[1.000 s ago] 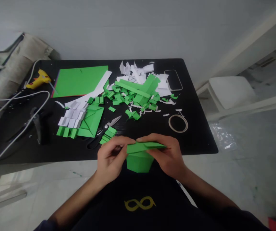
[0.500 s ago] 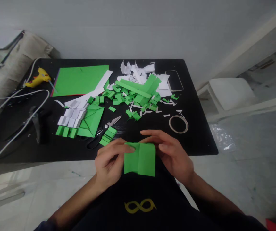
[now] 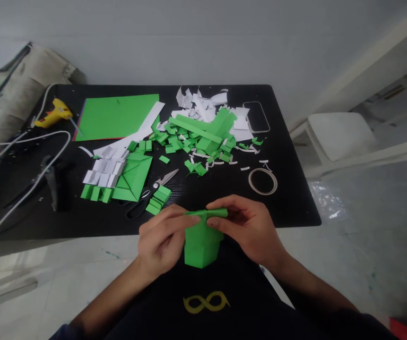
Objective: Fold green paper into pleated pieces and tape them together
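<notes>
In the head view, a folded green paper [image 3: 202,248] is at the lower centre, in front of the dark shirt [image 3: 206,302] and just below the table's [image 3: 295,208] near edge. The left hand [image 3: 160,238] is curled, its index finger laid along the paper's upper left; the right hand [image 3: 251,229] pinches the rolled top edge between thumb and fingers, nearly closed. Black tabletop runs from the scissors [image 3: 156,185] at centre left to the tape ring [image 3: 274,184] at centre right; beyond it, a heap of cut paper [image 3: 203,134] spreads towards the back edge. The table's right edge slants down to a corner right of the hands. The left thumb is hard to make out, and the fingers hide part of the paper's top. A dark tool [image 3: 52,182] at left blends into the table; a red object [image 3: 403,330] is cut off at lower right.
</notes>
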### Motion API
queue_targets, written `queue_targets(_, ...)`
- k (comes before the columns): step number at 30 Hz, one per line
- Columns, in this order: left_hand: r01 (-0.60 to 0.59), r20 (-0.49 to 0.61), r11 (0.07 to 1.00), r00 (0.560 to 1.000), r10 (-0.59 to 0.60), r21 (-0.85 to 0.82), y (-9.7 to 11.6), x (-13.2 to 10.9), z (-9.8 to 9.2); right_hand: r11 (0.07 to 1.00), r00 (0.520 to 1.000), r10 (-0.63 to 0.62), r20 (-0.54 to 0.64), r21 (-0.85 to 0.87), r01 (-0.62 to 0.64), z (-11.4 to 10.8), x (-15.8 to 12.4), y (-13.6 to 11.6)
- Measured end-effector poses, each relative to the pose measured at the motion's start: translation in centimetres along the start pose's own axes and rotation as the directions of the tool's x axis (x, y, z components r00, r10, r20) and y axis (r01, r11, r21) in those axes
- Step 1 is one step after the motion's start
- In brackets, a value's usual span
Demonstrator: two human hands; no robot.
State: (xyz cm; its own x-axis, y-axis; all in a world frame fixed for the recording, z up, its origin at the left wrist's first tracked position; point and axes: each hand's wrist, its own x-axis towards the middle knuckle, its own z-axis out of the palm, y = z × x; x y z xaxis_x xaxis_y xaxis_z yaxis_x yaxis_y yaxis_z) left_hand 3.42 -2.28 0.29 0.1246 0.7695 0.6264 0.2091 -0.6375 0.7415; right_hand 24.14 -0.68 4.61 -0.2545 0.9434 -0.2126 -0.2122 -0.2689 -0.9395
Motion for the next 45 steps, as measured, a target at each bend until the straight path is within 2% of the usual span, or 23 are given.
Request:
queue_targets(3,0.183,-0.035,0.982,0.982,-0.185,-0.037,0.4,-0.2,0.0,1.000,1.000,-0.005,-0.029,-0.017,0.005,-0.1,0.1,-0.1)
queue_targets(5,0.338,-0.013,0.938,0.940,-0.340,-0.082,0.8,-0.2,0.0,0.999,0.997,-0.018,-0.075,-0.040,0.015,-0.2,0.1,-0.1)
queue_targets(8,0.417,0.033,0.894,0.908,-0.417,-0.165,1.3,0.1,0.1,0.996,0.988,-0.038,-0.152,-0.082,0.026,-0.3,0.3,-0.1)
queue_targets(11,0.398,0.012,0.897,0.915,-0.403,-0.193,1.6,0.4,0.5,0.993,0.979,-0.046,-0.197,-0.113,0.024,-0.2,0.4,-0.1)
queue_targets(14,0.395,-0.048,0.908,0.913,-0.404,-0.140,1.7,0.4,1.0,0.994,0.978,-0.046,-0.203,-0.104,0.025,-0.2,0.3,0.0)
queue_targets(21,0.293,-0.116,0.955,0.951,-0.286,0.045,1.5,0.2,0.8,0.994,0.988,-0.080,-0.132,-0.082,0.069,-0.4,0.1,0.1)
queue_targets(24,0.230,-0.105,0.969,0.970,-0.221,0.086,1.3,0.2,0.5,0.986,0.990,-0.106,-0.091,-0.136,0.093,-0.5,0.1,-0.1)
queue_targets(28,0.154,-0.051,0.982,0.987,-0.149,0.107,1.2,0.5,0.2,0.939,0.985,-0.169,-0.037,-0.309,0.149,-0.5,0.1,-0.5)
queue_targets(31,0.100,-0.044,0.989,0.994,-0.095,0.110,1.2,0.8,0.1,0.928,0.982,-0.188,-0.017,-0.330,0.172,-0.4,0.1,-0.4)
queue_targets(35,0.046,-0.030,0.994,0.999,-0.044,0.095,1.2,1.0,0.1,0.953,0.989,-0.148,-0.026,-0.271,0.135,-0.2,0.0,-0.3)
queue_targets(39,0.052,-0.007,0.996,0.999,-0.052,0.073,1.3,1.4,-0.3,0.972,0.995,-0.101,-0.023,-0.214,0.094,-0.3,0.1,-0.6)
queue_targets(45,0.046,0.076,0.992,0.996,-0.038,-0.114,1.1,2.1,-1.3,0.997,0.996,0.077,0.051,-0.012,-0.076,-1.0,0.9,0.1)
